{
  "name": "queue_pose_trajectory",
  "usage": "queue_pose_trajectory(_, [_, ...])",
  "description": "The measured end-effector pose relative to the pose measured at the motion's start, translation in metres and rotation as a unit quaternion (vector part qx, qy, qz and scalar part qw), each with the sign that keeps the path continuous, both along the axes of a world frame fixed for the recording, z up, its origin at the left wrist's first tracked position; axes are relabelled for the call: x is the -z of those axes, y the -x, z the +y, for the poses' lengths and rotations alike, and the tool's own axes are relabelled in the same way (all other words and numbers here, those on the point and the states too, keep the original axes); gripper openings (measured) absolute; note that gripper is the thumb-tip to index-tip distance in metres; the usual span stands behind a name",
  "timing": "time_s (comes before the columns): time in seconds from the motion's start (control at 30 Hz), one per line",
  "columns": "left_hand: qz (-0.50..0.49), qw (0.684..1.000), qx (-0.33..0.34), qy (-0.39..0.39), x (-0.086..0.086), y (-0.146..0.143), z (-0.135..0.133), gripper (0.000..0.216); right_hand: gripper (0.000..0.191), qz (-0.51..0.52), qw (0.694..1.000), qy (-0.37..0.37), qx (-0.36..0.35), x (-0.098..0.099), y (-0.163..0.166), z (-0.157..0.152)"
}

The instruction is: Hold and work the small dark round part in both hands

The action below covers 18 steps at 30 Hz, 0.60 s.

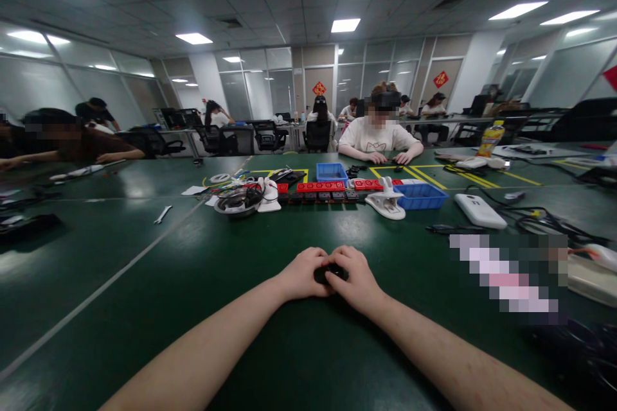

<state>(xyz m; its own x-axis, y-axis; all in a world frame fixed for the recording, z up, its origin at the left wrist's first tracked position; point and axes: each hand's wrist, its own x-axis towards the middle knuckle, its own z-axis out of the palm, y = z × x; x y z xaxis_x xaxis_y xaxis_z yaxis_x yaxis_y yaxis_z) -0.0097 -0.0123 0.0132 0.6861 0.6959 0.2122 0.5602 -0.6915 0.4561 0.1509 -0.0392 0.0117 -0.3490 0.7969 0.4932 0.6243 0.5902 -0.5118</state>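
Both my hands meet at the middle of the green table (270, 359), around a small black rounded object (324, 274). My left hand (304, 274) is closed on its left side, fingers curled over the far edge. From the right, my right hand (357, 276) grips the same object, with the thumb lying across its top. The fingers cover much of it, so its exact kind cannot be made out. The object is at or just above the table surface.
Beyond my hands lie a red strip (321, 187), a white clamp (387, 200), a blue bin (420, 196) and a coiled cable (238, 200). A wrench (162, 214) lies left, a white power bank (480, 210) right. A person (380, 135) works opposite.
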Motion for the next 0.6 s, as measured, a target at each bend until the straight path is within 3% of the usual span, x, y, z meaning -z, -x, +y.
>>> queue_pose_trajectory(0.17, [-0.002,1.0,0.015,0.0,0.0047,0.0017,0.0037,0.022,0.021,0.021,0.997,-0.012,-0.07,-0.001,0.001,-0.0025])
queue_pose_trajectory(0.4, [-0.004,1.0,0.016,0.003,0.007,0.0031,0.0053,0.035,0.025,0.024,0.995,-0.039,-0.092,-0.0043,0.0023,-0.0081])
queue_pose_trajectory(0.5, [-0.004,1.0,0.012,0.001,0.0052,0.0031,0.0048,0.058,0.023,0.033,0.996,-0.05,-0.059,-0.0059,0.0016,-0.0085])
queue_pose_trajectory(0.6, [0.002,1.0,-0.004,-0.005,0.0016,0.0004,0.0008,0.073,0.017,0.023,0.999,-0.037,0.022,-0.0043,0.0017,-0.007])
